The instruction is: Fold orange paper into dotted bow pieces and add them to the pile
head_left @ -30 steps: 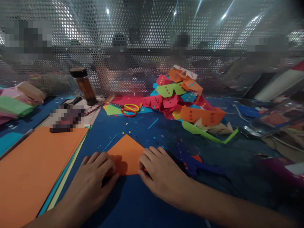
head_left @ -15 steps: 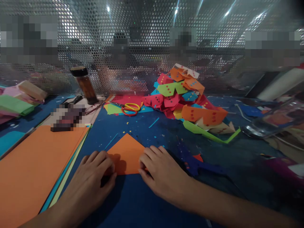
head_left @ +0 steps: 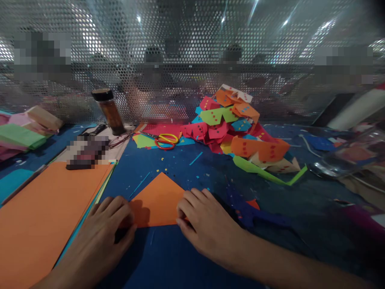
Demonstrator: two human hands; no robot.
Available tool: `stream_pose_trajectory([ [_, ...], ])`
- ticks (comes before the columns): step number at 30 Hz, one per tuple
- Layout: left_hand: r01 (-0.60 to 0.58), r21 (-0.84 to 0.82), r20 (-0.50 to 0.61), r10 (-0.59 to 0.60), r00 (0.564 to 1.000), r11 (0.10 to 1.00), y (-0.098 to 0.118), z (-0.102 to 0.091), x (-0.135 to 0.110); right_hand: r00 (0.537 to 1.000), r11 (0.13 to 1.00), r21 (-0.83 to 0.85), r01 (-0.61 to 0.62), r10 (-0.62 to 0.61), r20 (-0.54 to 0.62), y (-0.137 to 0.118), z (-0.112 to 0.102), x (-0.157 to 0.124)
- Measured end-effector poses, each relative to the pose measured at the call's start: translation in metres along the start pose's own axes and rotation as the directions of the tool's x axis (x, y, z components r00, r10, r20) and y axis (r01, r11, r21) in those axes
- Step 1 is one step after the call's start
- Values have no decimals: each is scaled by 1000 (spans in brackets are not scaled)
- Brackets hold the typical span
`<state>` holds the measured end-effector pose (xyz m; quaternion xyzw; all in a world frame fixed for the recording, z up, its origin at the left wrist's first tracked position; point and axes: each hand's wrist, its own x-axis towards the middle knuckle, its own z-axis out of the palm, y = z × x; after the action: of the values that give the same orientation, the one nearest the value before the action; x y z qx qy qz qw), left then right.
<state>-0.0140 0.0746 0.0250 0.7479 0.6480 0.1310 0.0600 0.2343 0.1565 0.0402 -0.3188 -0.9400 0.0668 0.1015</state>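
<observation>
A folded orange sheet of paper (head_left: 161,204) lies on the blue table in front of me, a triangle with its peak pointing away and its straight edge towards me. My left hand (head_left: 110,224) is closed at its left corner, fingers curled and thumb close to them; the hand hides that corner. At the right corner my right hand (head_left: 204,224) pinches the paper between thumb and bent fingers. Just left of my left hand rests a stack of large coloured sheets (head_left: 60,204), orange on top. A blue glue gun (head_left: 252,212) lies to the right of my right hand.
Scissors (head_left: 167,140) with red and yellow handles lie on paper scraps. Behind stands a pile of folded coloured paper shapes (head_left: 221,120). A dark-lidded jar (head_left: 110,112) and a phone (head_left: 88,152) sit at the left. A perforated metal screen (head_left: 180,72) closes off the back.
My left hand has slid left and towards me along the paper's edge, uncovering more of the orange triangle. My right hand stays at the right corner. The view has shifted slightly.
</observation>
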Motion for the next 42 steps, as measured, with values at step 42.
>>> stream_pose_trajectory([
  [42, 117, -56, -101, -123, 987, 992, -45, -5, -31, 999, 999, 38, 8, -6, -50, 1, 5, 1],
])
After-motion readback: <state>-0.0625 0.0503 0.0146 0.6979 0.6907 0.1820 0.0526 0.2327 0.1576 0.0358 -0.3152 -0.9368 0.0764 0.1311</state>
